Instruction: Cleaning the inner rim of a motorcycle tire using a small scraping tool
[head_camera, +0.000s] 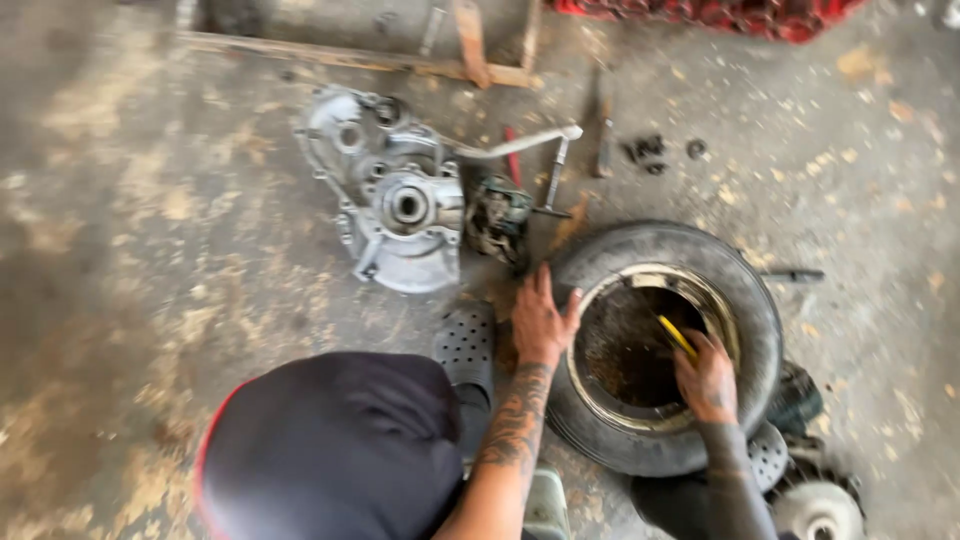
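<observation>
Right hand (707, 378): inside the rim, clenched on a yellow tool (677, 336).
Tool axis: slants up-left from that fist.
Left hand (541, 318): open, flat on the tyre (760, 300) edge, grasping nothing.
Tyre: lies flat on the floor (150, 250), between both hands.
Casing (395, 190): grey metal, beyond the left hand.
Red object (720, 14): farthest, top edge.

Up and to the left of the grip, a grey metal engine casing (395, 195) lies on the stained concrete floor (130, 230), a bent silver lever (515, 143) reaching from it. A wooden frame (400, 58) sits farther up. Just left of the grip is a perforated dark sandal (466, 345), and small black parts (648, 151) lie above
</observation>
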